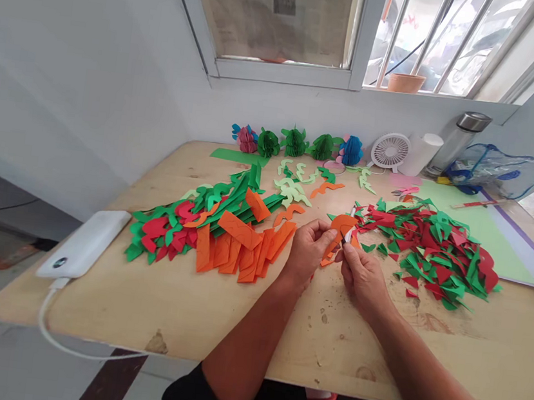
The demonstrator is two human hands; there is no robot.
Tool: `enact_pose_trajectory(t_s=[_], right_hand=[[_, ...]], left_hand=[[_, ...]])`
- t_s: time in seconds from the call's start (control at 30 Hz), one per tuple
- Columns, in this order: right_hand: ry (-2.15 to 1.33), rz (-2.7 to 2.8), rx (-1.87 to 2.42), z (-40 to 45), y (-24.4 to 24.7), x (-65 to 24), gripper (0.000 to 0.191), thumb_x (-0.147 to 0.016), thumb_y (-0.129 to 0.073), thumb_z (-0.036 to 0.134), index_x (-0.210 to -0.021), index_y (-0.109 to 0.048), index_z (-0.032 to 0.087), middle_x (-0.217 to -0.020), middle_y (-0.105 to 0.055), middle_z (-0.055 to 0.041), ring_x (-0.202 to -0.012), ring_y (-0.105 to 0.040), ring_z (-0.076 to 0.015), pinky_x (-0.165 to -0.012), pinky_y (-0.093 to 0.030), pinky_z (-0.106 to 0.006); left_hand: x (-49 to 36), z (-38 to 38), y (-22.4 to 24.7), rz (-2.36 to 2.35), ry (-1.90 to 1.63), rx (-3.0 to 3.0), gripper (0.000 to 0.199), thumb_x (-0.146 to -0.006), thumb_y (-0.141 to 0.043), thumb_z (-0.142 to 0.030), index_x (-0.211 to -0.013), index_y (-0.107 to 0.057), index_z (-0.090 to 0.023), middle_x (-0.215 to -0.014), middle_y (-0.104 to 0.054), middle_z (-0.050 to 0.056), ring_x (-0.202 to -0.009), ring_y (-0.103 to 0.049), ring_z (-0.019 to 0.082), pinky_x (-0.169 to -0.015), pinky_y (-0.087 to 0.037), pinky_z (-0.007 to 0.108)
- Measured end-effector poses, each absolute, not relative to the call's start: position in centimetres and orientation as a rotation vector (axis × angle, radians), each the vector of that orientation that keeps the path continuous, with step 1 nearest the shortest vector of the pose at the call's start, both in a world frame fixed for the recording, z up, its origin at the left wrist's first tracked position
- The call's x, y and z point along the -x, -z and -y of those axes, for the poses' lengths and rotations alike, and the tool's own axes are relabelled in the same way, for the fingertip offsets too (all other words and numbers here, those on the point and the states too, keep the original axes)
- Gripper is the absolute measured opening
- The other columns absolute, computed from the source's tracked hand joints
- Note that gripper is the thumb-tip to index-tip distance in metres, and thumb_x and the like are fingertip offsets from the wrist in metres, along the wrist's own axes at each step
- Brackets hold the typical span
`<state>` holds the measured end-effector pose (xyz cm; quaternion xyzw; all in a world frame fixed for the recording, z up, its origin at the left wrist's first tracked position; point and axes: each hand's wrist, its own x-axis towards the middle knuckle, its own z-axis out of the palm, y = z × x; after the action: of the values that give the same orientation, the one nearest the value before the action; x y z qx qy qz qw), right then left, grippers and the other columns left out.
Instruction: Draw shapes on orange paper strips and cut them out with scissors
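My left hand (308, 252) pinches a piece of orange paper (342, 223) above the middle of the table. My right hand (363, 282) is closed around scissors (343, 239), whose dark part sits against the paper; most of them is hidden by my fingers and the sheet. Left of my hands lie several orange paper rectangles (237, 238) with drawn outlines. Behind these is a pile of green paper strips (244, 187), with red cut shapes (156, 228) beside it. A heap of red and green scraps (431, 246) spreads to the right.
Honeycomb paper figures (296, 142) line the wall, near a small white fan (390, 151), a glass bottle (461, 143) and a clear pouch (504, 171). A white power bank (83, 245) with a cable rests at the table's left edge. Light green wavy cutouts (292, 192) lie mid-table.
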<state>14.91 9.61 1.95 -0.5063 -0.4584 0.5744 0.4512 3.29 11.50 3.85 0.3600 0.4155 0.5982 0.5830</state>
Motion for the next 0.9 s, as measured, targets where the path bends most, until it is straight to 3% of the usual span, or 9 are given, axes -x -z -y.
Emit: enact_pose_trajectory(t_s=[0.9], right_hand=[[-1.456,1.100,1.234,-9.53,-2.02,-14.85,0.055,-0.070,-0.060,0.073,-0.068,-0.055,0.018,-0.038,-0.030,0.0106,-0.035,-0.019,-0.0052,-0.035,-0.011,-0.022]], left_hand=[[-3.16,-11.29,-4.52,-1.002,-1.381,-0.869,0.017,-0.066,-0.068,-0.025,-0.058,-0.055,-0.017,-0.056,-0.053,-0.004,-0.054,-0.048,0.008,-0.057,-0.041,0.021]])
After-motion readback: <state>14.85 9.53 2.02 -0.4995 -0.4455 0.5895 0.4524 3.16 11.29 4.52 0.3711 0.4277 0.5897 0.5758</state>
